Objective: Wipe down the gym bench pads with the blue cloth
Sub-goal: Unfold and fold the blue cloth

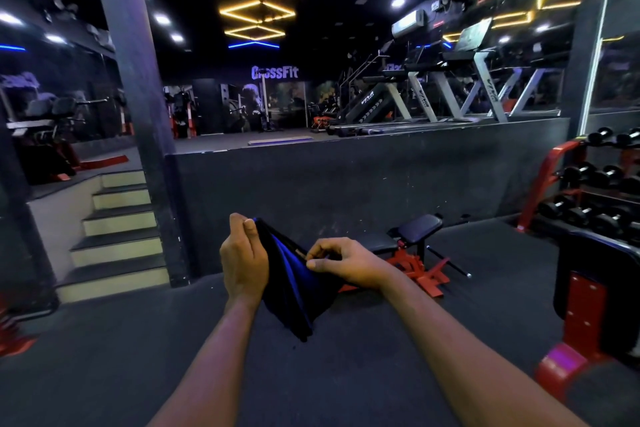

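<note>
- Here, the top edge of the blue cloth (294, 291) is pinched by the left hand (244, 262), with thumb and curled fingers closed tight on its upper corner.
- A fold of the same cloth is nipped between the thumb and forefinger of the right hand (346, 262), the other fingers being curled; no slack is seen in either grip.
- The cloth is held in the air between the two hands and hangs in dark folds to a point below them, above the dark floor (173, 340). No pad is touched by it.
- It seems to be being opened out or refolded; which of the two cannot be told.
- Beyond the right hand a gym bench (419, 229) on a red frame is seen, its raised pad near the low wall and its seat partly hidden behind the wrist.
- A second pad (602, 288), black on a red upright, is cut off at the right edge, with a dumbbell rack (588, 184) behind it.
- Stairs (117, 229) are seen at the left and treadmills (450, 94) on the raised platform.
- No wiping contact is shown, and no streak or sheen can be made out on the pads in this dim light, so nothing can be counted as done.
- By this judgement, the cloth has yet to be readied and carried to the bench, and each pad has yet to be wiped.
</note>
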Available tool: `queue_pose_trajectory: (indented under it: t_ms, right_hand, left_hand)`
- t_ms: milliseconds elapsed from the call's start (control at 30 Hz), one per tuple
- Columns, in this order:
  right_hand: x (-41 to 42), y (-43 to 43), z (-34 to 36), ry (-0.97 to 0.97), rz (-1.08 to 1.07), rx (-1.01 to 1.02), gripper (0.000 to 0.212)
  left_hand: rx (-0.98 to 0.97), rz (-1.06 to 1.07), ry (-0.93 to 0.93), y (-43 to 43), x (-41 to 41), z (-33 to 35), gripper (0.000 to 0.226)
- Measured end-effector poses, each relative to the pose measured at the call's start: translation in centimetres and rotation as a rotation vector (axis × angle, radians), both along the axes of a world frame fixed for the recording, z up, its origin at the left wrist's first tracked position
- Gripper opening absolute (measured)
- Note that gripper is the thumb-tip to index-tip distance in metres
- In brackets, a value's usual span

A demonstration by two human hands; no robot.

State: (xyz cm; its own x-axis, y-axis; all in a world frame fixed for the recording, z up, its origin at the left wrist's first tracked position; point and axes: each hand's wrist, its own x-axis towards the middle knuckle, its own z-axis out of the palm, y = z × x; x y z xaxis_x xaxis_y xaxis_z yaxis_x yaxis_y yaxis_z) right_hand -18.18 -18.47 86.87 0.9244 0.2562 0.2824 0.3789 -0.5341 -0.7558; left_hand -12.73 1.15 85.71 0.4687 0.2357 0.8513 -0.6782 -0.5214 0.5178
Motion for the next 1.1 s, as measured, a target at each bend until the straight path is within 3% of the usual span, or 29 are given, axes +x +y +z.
queue_pose_trajectory:
  t_ms: [67,200,367,467,600,633,733,967,1100]
  right_hand:
    - [-0.1,0.3,-0.3,-0.065,-0.061,-0.031,0.02]
    - [0.0,0.9,-1.0,-0.202,-0.147,-0.037,0.013]
    - [-0.3,0.6,-0.9,-0.111,-0.152,0.011,0.014]
    - [-0.3,0.4,-0.9,0.034,-0.174,0.03,0.03]
    - [-0.5,0.8,-1.4,0.168,-0.096,0.041,0.072]
    - [-0.5,0.8,-1.7,0.171,-0.086,0.066,0.071]
    - [-0.2,0.0,-2.7,0.096,-0.109,0.134,0.042]
    - [-0.1,-1.2,-3.2,0.071,-0.092,0.284,0.038]
    - [0.6,-1.4,-4.0,-0.015,-0.118,0.278,0.027]
  left_hand:
    - [0.012,0.069,0.029,-0.2,0.1,-0.1,0.028]
    - [0.061,0.2,0.129,-0.7,-0.1,0.3,0.025]
    - [0.116,0.243,0.21,-0.9,-0.7,0.7,0.027]
    - [0.218,0.2,0.213,-1.3,-0.9,0.8,0.027]
    - [0.38,0.081,0.165,-2.4,-0.8,1.2,0.027]
    - [0.418,0.051,0.16,-2.7,-0.9,1.4,0.028]
    - [0.5,-0.016,0.184,-3.0,-0.8,2.2,0.028]
    - [0.572,-0.141,0.265,-5.4,-1.4,2.6,0.03]
    - [0.529,-0.213,0.493,-4.7,-0.4,1.9,0.031]
